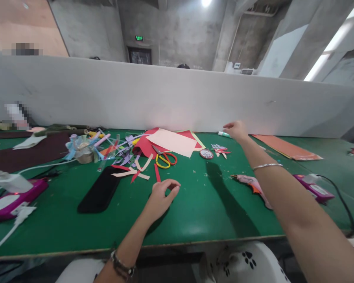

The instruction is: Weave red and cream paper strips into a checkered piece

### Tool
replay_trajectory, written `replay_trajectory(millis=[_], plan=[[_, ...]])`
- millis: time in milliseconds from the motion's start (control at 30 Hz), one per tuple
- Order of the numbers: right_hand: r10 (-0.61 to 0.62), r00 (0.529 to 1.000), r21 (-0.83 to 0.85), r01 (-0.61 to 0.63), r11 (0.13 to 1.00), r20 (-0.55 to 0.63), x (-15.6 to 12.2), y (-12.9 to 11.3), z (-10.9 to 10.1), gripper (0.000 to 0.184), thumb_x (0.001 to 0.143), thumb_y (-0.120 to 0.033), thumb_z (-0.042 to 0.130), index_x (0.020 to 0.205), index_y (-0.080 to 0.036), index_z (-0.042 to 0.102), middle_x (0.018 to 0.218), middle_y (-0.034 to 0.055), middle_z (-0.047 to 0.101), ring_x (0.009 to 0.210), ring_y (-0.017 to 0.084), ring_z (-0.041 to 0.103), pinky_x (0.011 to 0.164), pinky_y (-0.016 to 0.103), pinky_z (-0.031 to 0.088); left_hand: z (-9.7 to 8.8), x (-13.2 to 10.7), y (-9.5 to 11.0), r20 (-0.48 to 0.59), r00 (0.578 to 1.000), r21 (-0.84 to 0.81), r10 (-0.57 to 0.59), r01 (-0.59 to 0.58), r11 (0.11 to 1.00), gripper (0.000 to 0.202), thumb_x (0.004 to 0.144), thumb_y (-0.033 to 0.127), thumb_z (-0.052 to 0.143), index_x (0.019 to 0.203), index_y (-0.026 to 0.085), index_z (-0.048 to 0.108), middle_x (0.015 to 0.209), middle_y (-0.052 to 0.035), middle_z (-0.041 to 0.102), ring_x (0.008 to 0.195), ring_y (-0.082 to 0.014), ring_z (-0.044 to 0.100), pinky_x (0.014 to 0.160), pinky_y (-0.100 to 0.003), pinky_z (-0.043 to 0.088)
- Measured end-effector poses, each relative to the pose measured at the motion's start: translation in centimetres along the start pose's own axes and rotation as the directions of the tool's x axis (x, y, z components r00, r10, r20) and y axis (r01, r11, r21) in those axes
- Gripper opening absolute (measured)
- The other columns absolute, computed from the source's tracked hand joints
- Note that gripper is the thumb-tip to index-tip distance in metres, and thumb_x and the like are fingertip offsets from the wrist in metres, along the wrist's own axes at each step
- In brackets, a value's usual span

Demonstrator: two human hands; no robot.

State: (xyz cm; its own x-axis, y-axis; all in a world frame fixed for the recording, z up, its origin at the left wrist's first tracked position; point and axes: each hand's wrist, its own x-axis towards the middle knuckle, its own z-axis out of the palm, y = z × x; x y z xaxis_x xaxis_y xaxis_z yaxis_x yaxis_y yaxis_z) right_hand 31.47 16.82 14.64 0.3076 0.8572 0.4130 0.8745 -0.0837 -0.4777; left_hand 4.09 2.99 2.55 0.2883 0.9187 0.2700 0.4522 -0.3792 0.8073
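Observation:
My left hand (162, 196) is low over the green table, fingers loosely curled, with a gap between thumb and forefinger and nothing visible in it. Just beyond it lies a red paper strip (157, 173). A star of crossed pink and red paper strips (137, 171) rests to its left, partly on a black phone-like slab (100, 192). My right hand (237, 130) reaches to the far side, bent fingers slightly apart, above a white and green glue stick (224, 134); no held item shows. Yellow and red handled scissors (164, 160) lie between the hands, farther back.
Pink and red paper sheets (174, 142) lie by the white partition (165, 98). A pink glue gun (253, 182) sits under my right forearm. Purple power strips (314, 188) flank the work area, with cables. Tangled scraps (125, 153) and a round tin (206, 153) are also here.

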Motion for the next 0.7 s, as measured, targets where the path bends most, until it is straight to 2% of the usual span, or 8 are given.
replay_trajectory(millis=[133, 233, 300, 400, 500, 567, 700], plan=[[-0.088, 0.988, 0.109, 0.074, 0.991, 0.126, -3.9, -3.0, 0.5, 0.023, 0.077, -0.023, 0.049, 0.088, -0.010, 0.065, 0.066, 0.0042, 0.062, 0.057, 0.010, 0.054, 0.053, 0.020, 0.042, -0.1, -0.2, 0.5, 0.027, 0.999, 0.069, 0.030, -0.032, 0.997, 0.023, 0.079, 0.033, 0.038, 0.080, 0.019, 0.058, 0.080, -0.0011, 0.064, 0.078, -0.0171, 0.057, 0.084, -0.036, 0.035], [-0.166, 0.960, 0.149, 0.134, 0.980, 0.226, -7.3, -4.2, 2.1, 0.027, 0.078, -0.026, 0.045, 0.081, -0.011, 0.067, 0.053, 0.0009, 0.057, 0.045, 0.008, 0.048, 0.044, 0.020, 0.036, -0.2, -0.4, 0.6, 0.055, 0.998, 0.108, 0.032, -0.038, 0.993, 0.022, 0.080, 0.031, 0.039, 0.082, 0.020, 0.058, 0.079, 0.0002, 0.065, 0.077, -0.0156, 0.058, 0.086, -0.035, 0.032], [-0.220, 0.932, 0.149, 0.183, 0.972, 0.287, -8.8, -4.6, 3.5, 0.026, 0.077, -0.025, 0.044, 0.078, -0.013, 0.067, 0.051, -0.0008, 0.056, 0.044, 0.008, 0.047, 0.044, 0.019, 0.036, -0.2, -0.4, 0.6, 0.063, 0.998, 0.125, 0.029, -0.036, 0.991, 0.022, 0.080, 0.030, 0.039, 0.083, 0.020, 0.058, 0.077, 0.0005, 0.065, 0.075, -0.0149, 0.058, 0.086, -0.035, 0.031], [-0.271, 0.903, 0.095, 0.254, 0.963, 0.333, -9.4, -4.8, 5.5, 0.019, 0.071, -0.014, 0.049, 0.077, -0.015, 0.067, 0.060, -0.0002, 0.060, 0.055, 0.010, 0.053, 0.053, 0.019, 0.040, -0.1, -0.5, 0.6, 0.080, 0.996, 0.152, 0.034, -0.046, 0.987, 0.020, 0.080, 0.030, 0.040, 0.083, 0.020, 0.058, 0.074, 0.0008, 0.064, 0.072, -0.0144, 0.057, 0.086, -0.036, 0.029], [-0.288, 0.888, 0.010, 0.305, 0.952, 0.359, -8.7, -4.9, 7.5, 0.026, 0.068, -0.005, 0.049, 0.086, -0.015, 0.065, 0.074, 0.0028, 0.063, 0.069, 0.012, 0.057, 0.066, 0.022, 0.042, 0.0, -0.6, 0.7, 0.107, 0.993, 0.170, 0.048, -0.065, 0.983, 0.018, 0.080, 0.029, 0.042, 0.084, 0.020, 0.058, 0.072, 0.0014, 0.064, 0.071, -0.0137, 0.056, 0.087, -0.035, 0.028], [-0.295, 0.880, -0.043, 0.334, 0.942, 0.372, -8.2, -4.8, 8.9, 0.027, 0.071, -0.009, 0.051, 0.096, -0.014, 0.062, 0.088, 0.0069, 0.063, 0.081, 0.015, 0.057, 0.074, 0.025, 0.042, 0.1, -0.7, 0.9, 0.130, 0.990, 0.186, 0.053, -0.077, 0.979, 0.017, 0.079, 0.027, 0.044, 0.084, 0.019, 0.058, 0.073, 0.0014, 0.064, 0.071, -0.0132, 0.056, 0.087, -0.035, 0.027], [-0.276, 0.877, -0.148, 0.357, 0.922, 0.393, -7.9, -4.9, 11.7, 0.039, 0.074, -0.021, 0.057, 0.112, -0.012, 0.052, 0.114, 0.0133, 0.052, 0.104, 0.021, 0.048, 0.086, 0.031, 0.039, 0.1, -0.7, 1.0, 0.172, 0.983, 0.251, 0.058, -0.100, 0.963, 0.016, 0.080, 0.024, 0.044, 0.085, 0.018, 0.059, 0.075, 0.0006, 0.065, 0.071, -0.0123, 0.055, 0.086, -0.034, 0.027]])
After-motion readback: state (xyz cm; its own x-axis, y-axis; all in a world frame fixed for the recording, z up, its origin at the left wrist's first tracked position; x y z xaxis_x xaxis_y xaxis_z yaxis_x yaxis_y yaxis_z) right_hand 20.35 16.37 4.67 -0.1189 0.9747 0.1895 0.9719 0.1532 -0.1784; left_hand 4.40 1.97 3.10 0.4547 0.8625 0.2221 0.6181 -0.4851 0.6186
